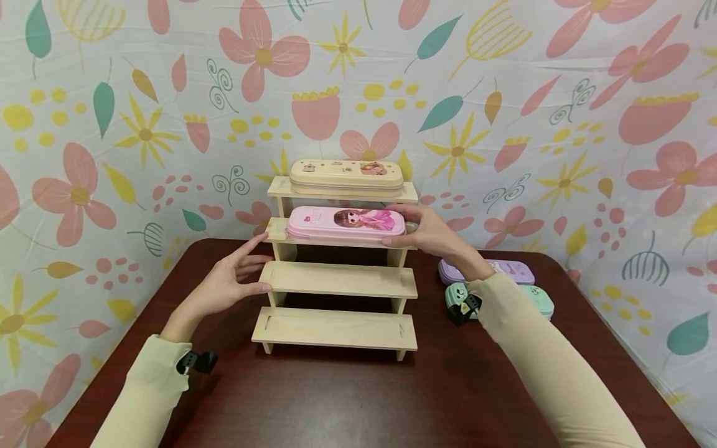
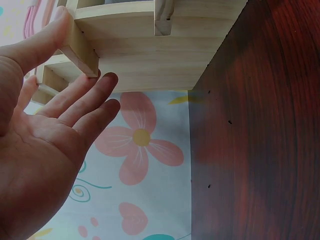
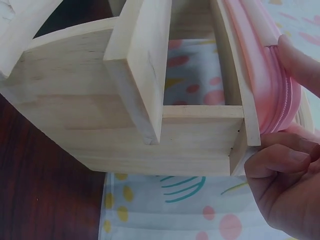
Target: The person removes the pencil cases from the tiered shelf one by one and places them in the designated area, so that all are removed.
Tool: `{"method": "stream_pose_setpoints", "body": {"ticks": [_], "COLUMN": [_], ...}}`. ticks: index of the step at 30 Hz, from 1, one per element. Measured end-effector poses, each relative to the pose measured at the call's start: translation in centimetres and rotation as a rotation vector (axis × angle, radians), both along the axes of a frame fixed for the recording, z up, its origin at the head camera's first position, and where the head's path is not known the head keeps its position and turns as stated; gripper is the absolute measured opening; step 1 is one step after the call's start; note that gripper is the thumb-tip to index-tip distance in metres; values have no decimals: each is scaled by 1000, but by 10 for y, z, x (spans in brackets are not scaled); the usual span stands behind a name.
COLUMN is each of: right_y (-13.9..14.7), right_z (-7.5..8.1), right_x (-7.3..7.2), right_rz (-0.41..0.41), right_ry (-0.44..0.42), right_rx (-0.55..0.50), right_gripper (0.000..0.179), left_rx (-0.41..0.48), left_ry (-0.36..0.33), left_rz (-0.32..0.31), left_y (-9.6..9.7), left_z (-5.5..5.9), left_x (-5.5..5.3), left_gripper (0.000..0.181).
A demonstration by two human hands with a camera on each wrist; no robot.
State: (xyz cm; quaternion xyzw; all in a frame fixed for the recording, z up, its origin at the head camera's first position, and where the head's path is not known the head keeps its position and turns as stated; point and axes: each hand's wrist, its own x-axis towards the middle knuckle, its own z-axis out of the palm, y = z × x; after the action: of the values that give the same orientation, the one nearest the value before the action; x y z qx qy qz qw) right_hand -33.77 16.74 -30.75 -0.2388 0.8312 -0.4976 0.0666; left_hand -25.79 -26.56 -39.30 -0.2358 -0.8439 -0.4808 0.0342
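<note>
A pink pencil case [image 1: 347, 222] with a doll picture lies along the second shelf from the top of a four-tier wooden stand [image 1: 338, 278]. My right hand [image 1: 428, 230] grips its right end, thumb at the front and fingers round the back. In the right wrist view the thumb is on the zipped side of the pink case [image 3: 272, 90], with curled fingers by the shelf end. My left hand [image 1: 226, 280] is at the stand's left side, fingers extended. Its index fingertip is at the second shelf's end and its thumb at the shelf below, as the left wrist view also shows.
A cream pencil case [image 1: 347, 177] sits on the top shelf. On the dark wooden table [image 1: 313, 398], right of the stand, lie a purple case [image 1: 518, 272] and a mint green case [image 1: 540, 302], partly hidden by my right forearm. A floral cloth [image 1: 504, 74] hangs behind.
</note>
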Motion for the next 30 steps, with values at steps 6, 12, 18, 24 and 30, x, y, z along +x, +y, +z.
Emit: {"method": "stream_pose_setpoints", "body": {"ticks": [6, 12, 18, 24, 30], "right_y": [5, 13, 27, 41, 55], "right_z": [-3, -6, -8, -11, -13], "right_x": [3, 11, 23, 31, 40], "right_rz": [-8, -41, -71, -60, -49], "right_ry": [7, 44, 61, 45, 16], "right_rx": [-33, -45, -73, -83, -101], "right_gripper": [75, 69, 66, 66, 68], "left_rx": [5, 8, 8, 5, 2], "left_ry": [5, 5, 10, 3, 3], "left_rz": [-8, -9, -8, -9, -16], "left_y": [0, 0, 1, 0, 0], "left_z": [-1, 0, 0, 1, 1], "left_x": [0, 0, 0, 1, 1], "left_gripper": [102, 102, 102, 102, 102]}}
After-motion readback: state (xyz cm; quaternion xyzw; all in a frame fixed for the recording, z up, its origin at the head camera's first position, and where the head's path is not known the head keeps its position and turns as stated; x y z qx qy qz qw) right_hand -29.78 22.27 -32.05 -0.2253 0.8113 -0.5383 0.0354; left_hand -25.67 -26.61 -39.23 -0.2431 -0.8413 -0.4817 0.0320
